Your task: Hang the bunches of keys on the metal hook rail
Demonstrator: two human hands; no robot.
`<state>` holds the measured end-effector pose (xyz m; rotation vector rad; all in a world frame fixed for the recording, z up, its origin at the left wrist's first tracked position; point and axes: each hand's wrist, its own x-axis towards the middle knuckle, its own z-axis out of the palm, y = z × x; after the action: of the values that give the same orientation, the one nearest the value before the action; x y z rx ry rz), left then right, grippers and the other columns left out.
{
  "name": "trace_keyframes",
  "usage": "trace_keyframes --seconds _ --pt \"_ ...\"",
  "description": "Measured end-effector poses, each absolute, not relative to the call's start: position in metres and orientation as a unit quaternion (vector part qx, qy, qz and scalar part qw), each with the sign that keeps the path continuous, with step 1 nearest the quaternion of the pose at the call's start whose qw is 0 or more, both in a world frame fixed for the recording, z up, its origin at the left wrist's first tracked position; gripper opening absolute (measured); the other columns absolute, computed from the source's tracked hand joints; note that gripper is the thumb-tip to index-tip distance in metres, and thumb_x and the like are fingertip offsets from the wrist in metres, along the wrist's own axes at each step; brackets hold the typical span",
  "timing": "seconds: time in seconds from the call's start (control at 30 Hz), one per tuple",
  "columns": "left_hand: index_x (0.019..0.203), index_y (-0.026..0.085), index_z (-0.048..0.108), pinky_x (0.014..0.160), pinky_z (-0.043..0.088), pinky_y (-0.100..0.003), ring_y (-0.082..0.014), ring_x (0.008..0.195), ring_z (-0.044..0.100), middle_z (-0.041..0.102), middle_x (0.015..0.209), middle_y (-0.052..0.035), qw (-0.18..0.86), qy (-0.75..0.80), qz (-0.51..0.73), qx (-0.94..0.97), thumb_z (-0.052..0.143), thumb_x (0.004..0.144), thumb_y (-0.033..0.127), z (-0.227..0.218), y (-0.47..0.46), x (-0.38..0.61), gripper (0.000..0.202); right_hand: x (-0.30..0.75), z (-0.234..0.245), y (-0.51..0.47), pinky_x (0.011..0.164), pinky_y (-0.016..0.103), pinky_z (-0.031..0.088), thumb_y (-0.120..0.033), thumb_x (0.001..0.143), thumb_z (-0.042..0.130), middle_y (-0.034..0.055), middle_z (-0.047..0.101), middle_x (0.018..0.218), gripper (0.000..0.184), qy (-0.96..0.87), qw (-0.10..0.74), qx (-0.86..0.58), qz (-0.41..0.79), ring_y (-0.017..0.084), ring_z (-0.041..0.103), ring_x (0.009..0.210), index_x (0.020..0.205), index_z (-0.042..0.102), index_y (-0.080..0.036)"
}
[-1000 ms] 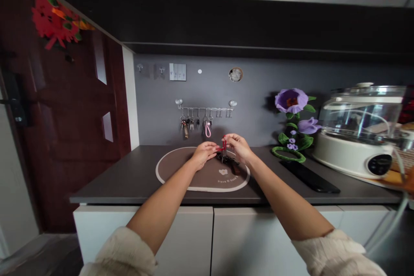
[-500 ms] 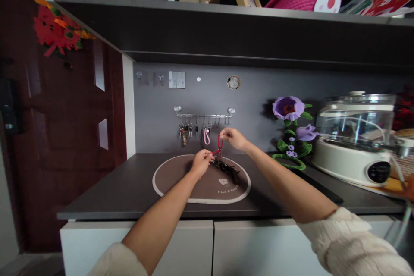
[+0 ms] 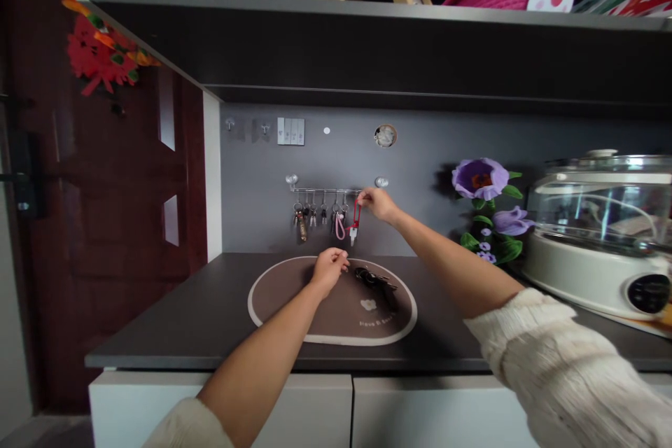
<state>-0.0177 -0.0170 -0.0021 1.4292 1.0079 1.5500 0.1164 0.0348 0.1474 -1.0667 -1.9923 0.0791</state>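
Note:
My right hand (image 3: pixel 379 204) pinches the top of a red cord loop (image 3: pixel 357 213) at the right part of the hook rail (image 3: pixel 328 190) on the wall. A small light-coloured key (image 3: pixel 353 235) dangles from the loop, above the mat. Whether the cord touches a hook is hidden by my fingers. My left hand (image 3: pixel 330 271) hovers over the brown mat (image 3: pixel 294 301), its fingers drawn together with nothing visible in them. Right of it, a bunch of dark keys (image 3: pixel 375 280) lies on the mat. More key sets hang from the rail, one with a pink strap (image 3: pixel 339 226).
A shelf (image 3: pixel 336 49) juts out above the counter (image 3: pixel 183 308). To the right stand purple fabric flowers (image 3: pixel 480 178) and a white appliance with a clear top (image 3: pixel 582 259). A dark red door (image 3: pixel 120 280) is at the left.
My right hand has raised the red cord and its key up to the rail. My left hand has let go of the cord and stays low over the mat.

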Motion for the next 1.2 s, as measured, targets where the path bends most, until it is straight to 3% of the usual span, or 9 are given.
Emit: trace_keyframes --seconds 0.53,0.9,1.2 --pt "0.068 0.013 0.055 0.043 0.030 -0.017 -0.0051 0.047 0.046 0.057 0.060 -0.0018 0.443 0.412 0.599 0.525 0.057 0.066 0.030 -0.003 -0.014 -0.022 0.017 0.113 0.148 0.082 0.066 0.024 0.038 -0.019 0.068 0.052 0.0024 0.064 0.075 0.016 -0.735 0.398 -0.546 -0.052 0.014 0.055 0.070 0.078 0.064 -0.019" --pt "0.069 0.012 0.056 0.043 0.030 -0.017 -0.0046 0.046 0.045 0.056 0.060 -0.0019 0.449 0.401 0.605 0.520 0.056 0.066 0.029 -0.008 -0.007 -0.024 0.017 0.111 0.142 0.093 0.067 0.024 0.038 -0.016 0.067 0.053 0.0038 0.064 0.081 0.017 -0.738 0.384 -0.537 -0.140 0.016 0.055 0.076 0.076 0.067 -0.020" --pt "0.068 0.012 0.055 0.042 0.030 -0.017 -0.0043 0.047 0.044 0.056 0.061 -0.0017 0.451 0.411 0.603 0.514 0.056 0.067 0.028 -0.007 -0.007 -0.025 0.016 0.111 0.138 0.087 0.074 0.032 0.037 -0.021 0.068 0.056 0.0090 0.060 0.092 0.015 -0.750 0.334 -0.546 -0.166 0.024 0.049 0.090 0.076 0.068 -0.020"
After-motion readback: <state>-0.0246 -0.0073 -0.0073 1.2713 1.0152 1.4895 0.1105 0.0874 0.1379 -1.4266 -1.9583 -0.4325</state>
